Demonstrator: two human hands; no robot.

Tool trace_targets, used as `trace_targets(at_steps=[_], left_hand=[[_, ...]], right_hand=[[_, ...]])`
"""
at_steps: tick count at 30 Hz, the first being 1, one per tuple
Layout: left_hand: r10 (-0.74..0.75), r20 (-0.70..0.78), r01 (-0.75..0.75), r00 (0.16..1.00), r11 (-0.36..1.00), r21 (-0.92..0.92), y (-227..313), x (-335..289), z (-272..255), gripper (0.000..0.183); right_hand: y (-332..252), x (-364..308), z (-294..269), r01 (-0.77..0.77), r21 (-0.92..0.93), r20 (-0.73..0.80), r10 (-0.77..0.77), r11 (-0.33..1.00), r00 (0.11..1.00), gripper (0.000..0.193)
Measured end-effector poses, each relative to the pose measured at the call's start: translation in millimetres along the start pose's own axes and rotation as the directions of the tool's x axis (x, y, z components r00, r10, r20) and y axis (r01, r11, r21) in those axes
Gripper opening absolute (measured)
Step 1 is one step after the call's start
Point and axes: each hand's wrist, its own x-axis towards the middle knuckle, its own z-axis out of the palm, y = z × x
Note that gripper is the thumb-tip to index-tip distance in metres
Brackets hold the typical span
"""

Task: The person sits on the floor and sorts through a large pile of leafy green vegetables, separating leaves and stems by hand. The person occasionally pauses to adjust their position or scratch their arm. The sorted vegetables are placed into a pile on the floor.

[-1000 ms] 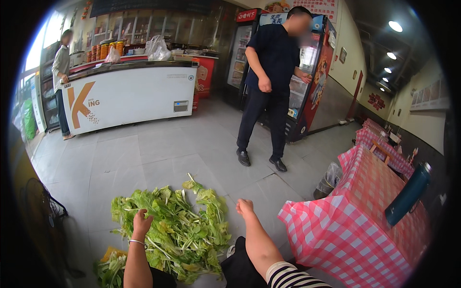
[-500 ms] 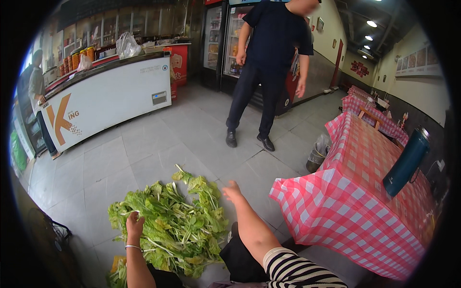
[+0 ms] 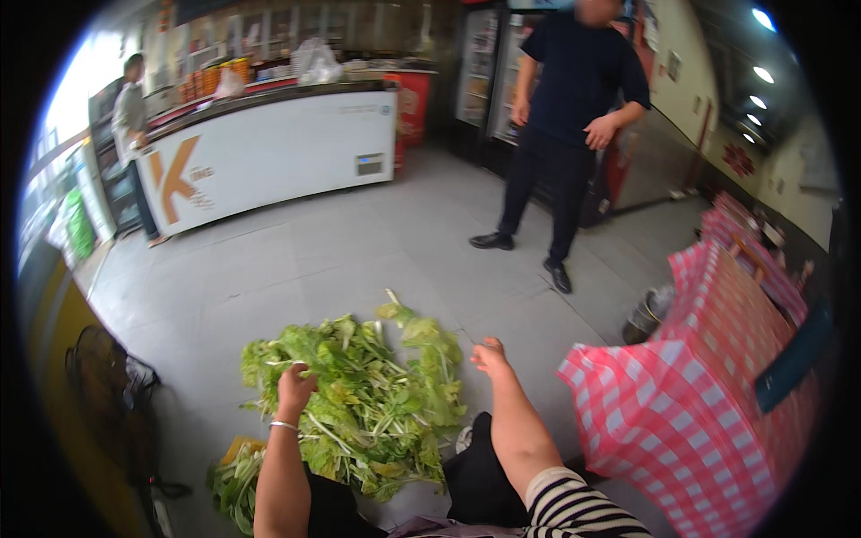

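Observation:
A wide heap of leafy greens [image 3: 359, 412], with pale stems and some yellowed leaves, lies spread on the grey floor in front of me. Over its left side, my left hand [image 3: 294, 386] has its fingers closed at a pale stem; the fingertips are partly hidden from me. A bracelet circles that wrist. Just off the heap's right edge, my right hand [image 3: 490, 356] is held in the air above the floor. Its fingers are loosely bent and apart, and nothing shows in them. A smaller bunch of greens [image 3: 235, 489] lies beside my left forearm.
A table with a red-and-white checked cloth [image 3: 664, 394] stands at the right, bearing a dark bottle [image 3: 794, 359]. Behind it is a bin [image 3: 646, 316]. A person in dark clothes [image 3: 574, 117] stands ahead, another person [image 3: 133, 134] by the white chest freezer [image 3: 287, 148]. A fan [image 3: 99, 377] is at left.
The view has swung left, so the scene sits farther right. The standing person's feet are wider apart and one forearm is now bent across the waist. My hands keep about the same places beside the greens.

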Motion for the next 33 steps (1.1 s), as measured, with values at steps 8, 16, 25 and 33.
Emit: trace_targets(at_steps=[8, 16, 25, 33], left_hand=[[0.002, -0.223, 0.034, 0.975, 0.987, 0.158, 27.3, -10.8, -3.6, 0.048], [-0.093, -0.062, 0.105, 0.994, 0.961, 0.254, 17.9, -7.2, 0.4, 0.072], [-0.022, -0.065, 0.038, 0.998, 0.965, 0.261, 11.9, -5.0, 2.0, 0.060], [-0.039, -0.048, 0.051, 0.998, 0.961, 0.272, 5.7, -0.3, 4.4, 0.058]], right_hand=[[7.5, 8.0, -7.7, -0.019, -0.012, 0.058, 0.020, 1.000, 0.998, 0.065], [16.2, 27.7, -10.2, -0.061, -0.009, 0.076, 0.061, 0.998, 0.995, 0.059], [16.1, 35.4, -11.1, -0.089, 0.029, 0.066, 0.087, 0.996, 0.994, 0.062], [20.1, 41.9, -12.4, -0.083, 0.044, 0.066, 0.080, 0.996, 0.995, 0.060]])
